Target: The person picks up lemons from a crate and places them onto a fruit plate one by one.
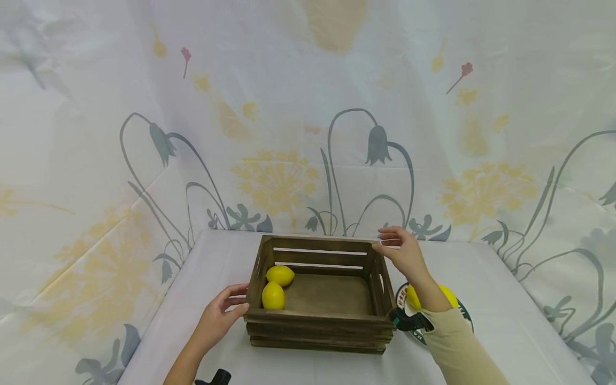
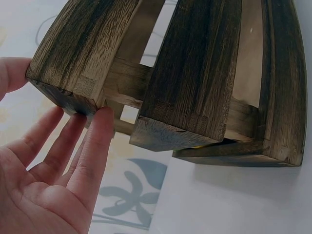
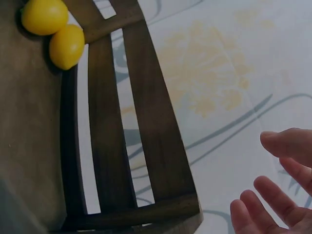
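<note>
A dark brown slatted wooden crate (image 1: 320, 331) stands on the white table. Inside its left end lie two lemons (image 1: 280, 275), one behind the other. My left hand (image 1: 218, 318) is at the crate's left side, its thumb and fingertips pinching the top slat's corner, as the left wrist view shows closely with the crate's slat (image 2: 83, 44). Around the far right corner hovers my right hand (image 1: 404, 254). The right wrist view shows that hand (image 3: 278, 190) apart from the crate's slats (image 3: 151, 107), fingers loosely bent and holding nothing.
Right of the crate is a plate (image 1: 464, 315) with a dark patterned rim, bearing yellow lemon-like fruit (image 1: 448, 295); my right forearm partly hides both. A flower-printed white sheet (image 1: 308, 176) hangs behind the table (image 1: 226, 256) and at its sides.
</note>
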Motion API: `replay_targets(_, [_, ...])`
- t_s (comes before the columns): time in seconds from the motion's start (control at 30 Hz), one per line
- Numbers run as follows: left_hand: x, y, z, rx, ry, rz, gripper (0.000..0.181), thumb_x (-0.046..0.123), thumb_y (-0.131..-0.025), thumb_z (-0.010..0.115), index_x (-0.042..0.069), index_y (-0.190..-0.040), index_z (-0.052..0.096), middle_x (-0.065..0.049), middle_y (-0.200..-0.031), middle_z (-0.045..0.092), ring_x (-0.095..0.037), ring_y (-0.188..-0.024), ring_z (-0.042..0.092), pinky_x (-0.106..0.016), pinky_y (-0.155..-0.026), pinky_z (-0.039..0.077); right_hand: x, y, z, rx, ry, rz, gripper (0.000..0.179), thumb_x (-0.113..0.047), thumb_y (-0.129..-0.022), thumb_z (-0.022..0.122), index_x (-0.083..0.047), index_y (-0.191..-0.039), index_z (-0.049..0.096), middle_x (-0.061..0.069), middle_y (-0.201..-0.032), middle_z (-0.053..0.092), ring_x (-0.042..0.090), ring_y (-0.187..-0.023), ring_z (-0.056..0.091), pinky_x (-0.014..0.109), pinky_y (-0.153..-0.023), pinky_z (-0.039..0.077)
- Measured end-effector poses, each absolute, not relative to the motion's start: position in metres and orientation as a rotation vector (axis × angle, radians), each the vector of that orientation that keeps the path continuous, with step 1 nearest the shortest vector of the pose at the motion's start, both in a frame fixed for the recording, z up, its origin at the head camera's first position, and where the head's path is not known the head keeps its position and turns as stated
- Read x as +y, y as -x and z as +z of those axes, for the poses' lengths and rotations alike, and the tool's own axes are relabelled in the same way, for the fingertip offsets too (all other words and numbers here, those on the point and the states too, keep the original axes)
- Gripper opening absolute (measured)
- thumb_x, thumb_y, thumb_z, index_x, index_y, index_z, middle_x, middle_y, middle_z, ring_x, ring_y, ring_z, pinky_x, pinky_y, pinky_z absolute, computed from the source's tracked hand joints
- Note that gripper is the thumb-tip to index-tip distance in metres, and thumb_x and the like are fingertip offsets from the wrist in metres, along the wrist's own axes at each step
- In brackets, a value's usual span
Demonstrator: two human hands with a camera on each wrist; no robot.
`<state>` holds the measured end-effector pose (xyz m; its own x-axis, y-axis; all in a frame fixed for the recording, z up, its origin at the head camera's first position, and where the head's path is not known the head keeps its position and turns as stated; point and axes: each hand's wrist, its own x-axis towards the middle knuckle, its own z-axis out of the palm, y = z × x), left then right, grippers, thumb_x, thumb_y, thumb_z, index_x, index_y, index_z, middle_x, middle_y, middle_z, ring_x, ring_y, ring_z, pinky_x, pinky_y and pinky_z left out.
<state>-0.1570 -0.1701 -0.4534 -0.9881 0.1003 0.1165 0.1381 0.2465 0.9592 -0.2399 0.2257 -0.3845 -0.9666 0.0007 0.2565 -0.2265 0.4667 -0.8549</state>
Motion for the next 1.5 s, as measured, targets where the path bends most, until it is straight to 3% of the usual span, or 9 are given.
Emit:
replay_targets(0.17, [-0.170,0.157,-0.453,-2.453,0.242,-1.899,0.041,0.011,-0.087,0.065,0.001,-0.124,0.053,-0.013,-0.124,0.054,-0.028,-0.106,0.055,-0.025,-0.081,0.051,0.214,0.238,-0.376,-2.510,-0.247,1.571,0.043,-0.009,-0.084,0.068,0.005,-0.122,0.052,0.027,-0.114,0.054,0.041,-0.105,0.052,0.049,-0.083,0.047])
replay_targets(0.37, [-0.170,0.157,-0.454,-2.449,0.242,-1.901,0.041,0.010,-0.087,0.065,0.001,-0.125,0.053,-0.014,-0.123,0.054,-0.028,-0.105,0.055,-0.024,-0.080,0.050,0.211,0.254,-0.390,-2.543,-0.293,1.602,0.043,-0.013,-0.083,0.070,0.001,-0.121,0.054,0.022,-0.113,0.056,0.036,-0.104,0.054,0.044,-0.082,0.048])
replay_targets(0.8, [-0.170,0.157,-0.454,-2.464,0.222,-1.883,0.040,0.013,-0.087,0.066,0.002,-0.123,0.055,-0.012,-0.122,0.055,-0.026,-0.104,0.055,-0.026,-0.081,0.051,0.189,0.274,-0.398,-2.594,-0.454,1.658,0.041,-0.006,-0.081,0.071,0.005,-0.117,0.055,0.022,-0.104,0.059,0.035,-0.096,0.060,0.039,-0.078,0.051])
replay_targets(0.97, [-0.171,0.157,-0.454,-2.475,0.216,-1.867,0.040,0.013,-0.087,0.066,0.003,-0.123,0.054,-0.012,-0.122,0.055,-0.028,-0.105,0.055,-0.028,-0.082,0.051,0.181,0.280,-0.403,-2.649,-0.558,1.682,0.040,-0.001,-0.081,0.069,0.009,-0.116,0.053,0.025,-0.103,0.058,0.038,-0.094,0.059,0.042,-0.076,0.051])
replay_targets(1.2, [-0.171,0.159,-0.457,-2.477,0.213,-1.863,0.040,0.013,-0.086,0.066,0.003,-0.123,0.054,-0.012,-0.122,0.055,-0.028,-0.105,0.055,-0.028,-0.080,0.052,0.176,0.286,-0.407,-2.729,-0.756,1.704,0.044,-0.007,-0.082,0.071,0.006,-0.120,0.052,0.026,-0.108,0.054,0.030,-0.093,0.058,0.037,-0.076,0.051])
replay_targets(1.5, [-0.171,0.158,-0.456,-2.474,0.199,-1.868,0.039,0.012,-0.086,0.066,0.003,-0.123,0.055,-0.012,-0.121,0.056,-0.026,-0.104,0.056,-0.026,-0.080,0.051,0.163,0.296,-0.415,-2.799,-1.009,1.624,0.040,-0.005,-0.081,0.071,0.004,-0.117,0.055,0.017,-0.104,0.059,0.031,-0.096,0.060,0.034,-0.080,0.051])
